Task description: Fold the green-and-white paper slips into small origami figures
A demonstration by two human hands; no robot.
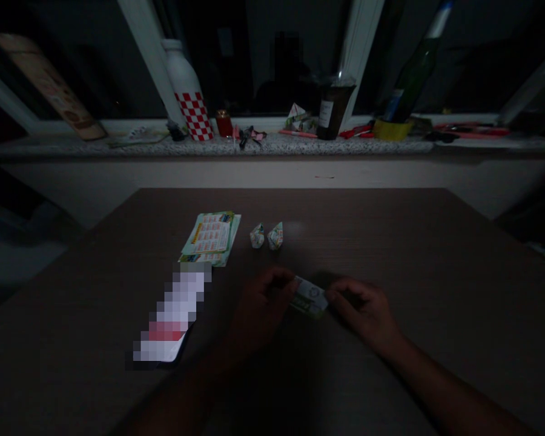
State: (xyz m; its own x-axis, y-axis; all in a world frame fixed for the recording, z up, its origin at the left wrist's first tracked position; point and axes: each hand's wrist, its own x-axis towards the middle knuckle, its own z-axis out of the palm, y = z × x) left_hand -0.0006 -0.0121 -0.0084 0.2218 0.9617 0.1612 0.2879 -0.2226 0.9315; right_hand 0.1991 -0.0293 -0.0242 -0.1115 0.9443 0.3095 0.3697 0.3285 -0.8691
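A small folded piece of printed paper [309,298], pale with green along its lower part, is held between my two hands just above the table. My left hand [267,303] pinches its left end, and my right hand [366,309] pinches the right end between thumb and fingers. Beyond them stand two small folded paper shapes [275,237] with pointed tops, side by side and slightly apart. To their left lies a stack of printed paper sheets [211,236]. The light is dim, so the fold lines are hard to make out.
A phone [175,321] with a lit, blurred screen lies left of my hands on the brown table [413,242]. Along the window sill [263,145] stand a checkered bottle [193,103], a plastic cup [333,109], a green bottle [413,79] and a tall beige cylinder [49,85].
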